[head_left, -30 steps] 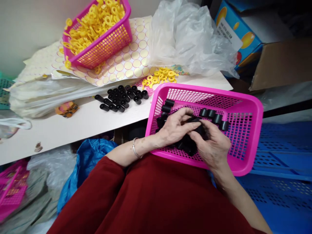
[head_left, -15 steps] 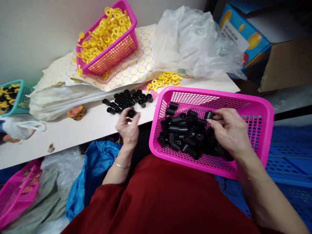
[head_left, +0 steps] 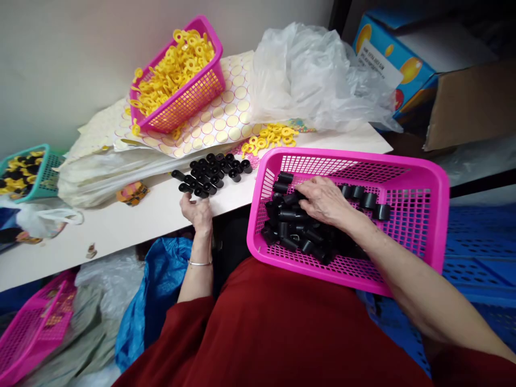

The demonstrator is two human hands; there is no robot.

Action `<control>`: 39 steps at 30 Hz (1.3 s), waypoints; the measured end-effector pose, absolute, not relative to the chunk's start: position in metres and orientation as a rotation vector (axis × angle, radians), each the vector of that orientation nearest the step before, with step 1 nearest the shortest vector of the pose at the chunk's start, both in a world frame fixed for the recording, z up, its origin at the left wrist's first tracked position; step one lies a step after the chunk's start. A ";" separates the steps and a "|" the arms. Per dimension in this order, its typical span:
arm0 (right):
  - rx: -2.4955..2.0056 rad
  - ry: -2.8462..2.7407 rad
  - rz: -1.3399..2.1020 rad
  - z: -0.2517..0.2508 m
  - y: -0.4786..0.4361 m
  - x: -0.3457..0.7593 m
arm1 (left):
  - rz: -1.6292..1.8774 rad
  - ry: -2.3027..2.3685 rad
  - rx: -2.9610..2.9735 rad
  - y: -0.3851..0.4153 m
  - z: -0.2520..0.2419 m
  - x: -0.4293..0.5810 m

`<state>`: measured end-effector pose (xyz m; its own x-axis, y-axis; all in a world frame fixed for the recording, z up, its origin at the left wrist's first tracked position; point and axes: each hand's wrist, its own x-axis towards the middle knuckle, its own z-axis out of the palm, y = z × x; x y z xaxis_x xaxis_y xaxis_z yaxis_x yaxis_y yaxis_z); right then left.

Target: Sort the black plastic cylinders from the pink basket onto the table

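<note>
A pink basket [head_left: 439, 215] rests on my lap, holding a pile of short black tubes [head_left: 294, 226]. My right hand [head_left: 322, 201] is inside it, fingers curled down into the pile and closed on some tubes. A group of black tubes [head_left: 213, 169] stands on the white table [head_left: 133, 220]. My left hand [head_left: 196, 208] is at the table edge, its fingertips pinched on a black tube at the front row of that group.
A pink basket of yellow rings [head_left: 177, 75] sits on sticker sheets [head_left: 226, 113], with loose yellow rings [head_left: 272, 137] and a crumpled clear bag [head_left: 314, 80] nearby. A teal basket [head_left: 24, 172] is far left. Blue crates [head_left: 479, 242] are on the right, a blue bag [head_left: 161, 285] below.
Both hands were together in the lap basket. My left hand carried a black tube to the group on the table; my right hand went back into the pile.
</note>
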<state>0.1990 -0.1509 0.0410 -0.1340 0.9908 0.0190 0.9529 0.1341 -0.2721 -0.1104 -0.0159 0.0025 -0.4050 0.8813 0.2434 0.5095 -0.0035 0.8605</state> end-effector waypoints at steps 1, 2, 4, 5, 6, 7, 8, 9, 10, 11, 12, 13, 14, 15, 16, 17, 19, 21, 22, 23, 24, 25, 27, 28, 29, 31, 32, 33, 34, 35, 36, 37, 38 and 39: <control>-1.933 -2.182 0.272 0.040 -0.152 0.202 | 1.438 1.958 1.513 -0.022 0.008 -0.105; -1.934 -2.137 0.250 0.039 -0.155 0.205 | 1.503 1.964 1.626 -0.029 0.014 -0.097; -1.927 -2.002 0.208 0.039 -0.162 0.214 | 1.517 1.773 1.985 -0.042 0.028 -0.077; -1.920 -1.916 0.198 0.040 -0.167 0.218 | 1.424 1.575 2.217 -0.047 0.035 -0.064; -1.906 -1.826 0.201 0.042 -0.171 0.222 | 1.262 1.343 2.448 -0.050 0.043 -0.049; -1.885 -1.737 0.217 0.043 -0.175 0.226 | 1.066 1.111 2.639 -0.051 0.050 -0.034; -1.856 -1.653 0.252 0.044 -0.179 0.228 | 0.849 0.913 2.784 -0.051 0.056 -0.019; -1.823 -1.566 0.305 0.045 -0.182 0.229 | 0.641 0.758 2.890 -0.049 0.062 -0.005; -1.789 -1.476 0.380 0.045 -0.186 0.229 | 0.461 0.649 2.964 -0.048 0.066 0.008; -1.753 -1.381 0.471 0.046 -0.190 0.228 | 0.304 0.571 3.018 -0.046 0.069 0.020; -1.715 -1.282 0.566 0.046 -0.194 0.226 | 0.177 0.514 3.058 -0.044 0.071 0.029; -1.677 -1.185 0.649 0.046 -0.198 0.224 | 0.079 0.466 3.084 -0.043 0.072 0.037; -1.640 -1.094 0.709 0.046 -0.202 0.222 | 0.003 0.424 3.097 -0.042 0.072 0.043; -1.610 -1.017 0.746 0.046 -0.206 0.219 | -0.057 0.392 3.100 -0.041 0.073 0.048; -1.590 -0.957 0.762 0.046 -0.210 0.217 | -0.102 0.372 3.093 -0.040 0.073 0.051; -1.582 -0.905 0.762 0.046 -0.214 0.216 | -0.134 0.365 3.078 -0.039 0.074 0.053; -1.593 -0.817 0.745 0.048 -0.221 0.214 | -0.171 0.381 3.025 -0.035 0.078 0.055; -1.618 -0.737 0.712 0.048 -0.229 0.215 | -0.200 0.384 2.972 -0.032 0.083 0.053; -1.628 -0.695 0.690 0.048 -0.233 0.215 | -0.227 0.382 2.956 -0.032 0.085 0.052; -1.634 -0.654 0.670 0.048 -0.236 0.216 | -0.269 0.388 2.950 -0.033 0.087 0.051; -1.634 -0.615 0.654 0.047 -0.239 0.216 | -0.316 0.405 2.956 -0.035 0.088 0.050; -1.630 -0.582 0.645 0.046 -0.242 0.216 | -0.360 0.436 2.974 -0.039 0.088 0.049; -1.617 -0.537 0.642 0.043 -0.247 0.216 | -0.389 0.499 3.029 -0.050 0.086 0.047; -1.610 -0.527 0.651 0.041 -0.249 0.216 | -0.371 0.507 3.059 -0.056 0.085 0.047; -1.605 -0.523 0.658 0.039 -0.250 0.215 | -0.346 0.505 3.086 -0.062 0.083 0.047; -1.592 -0.526 0.665 0.037 -0.251 0.213 | -0.320 0.504 3.112 -0.072 0.077 0.047; -1.583 -0.529 0.667 0.036 -0.251 0.212 | -0.331 0.535 3.109 -0.075 0.074 0.047; -1.573 -0.532 0.670 0.035 -0.251 0.210 | -0.348 0.585 3.097 -0.077 0.071 0.048; -1.564 -0.535 0.674 0.035 -0.251 0.209 | -0.362 0.643 3.075 -0.078 0.068 0.048; -1.555 -0.539 0.679 0.035 -0.251 0.208 | -0.360 0.694 3.046 -0.077 0.065 0.048; -1.544 -0.543 0.686 0.035 -0.250 0.207 | -0.336 0.726 3.012 -0.075 0.063 0.048; -1.530 -0.547 0.690 0.036 -0.250 0.206 | -0.288 0.744 2.971 -0.073 0.062 0.048; -1.512 -0.549 0.694 0.037 -0.250 0.204 | -0.221 0.747 2.916 -0.069 0.061 0.047; -1.490 -0.549 0.704 0.038 -0.249 0.203 | -0.139 0.744 2.837 -0.066 0.062 0.047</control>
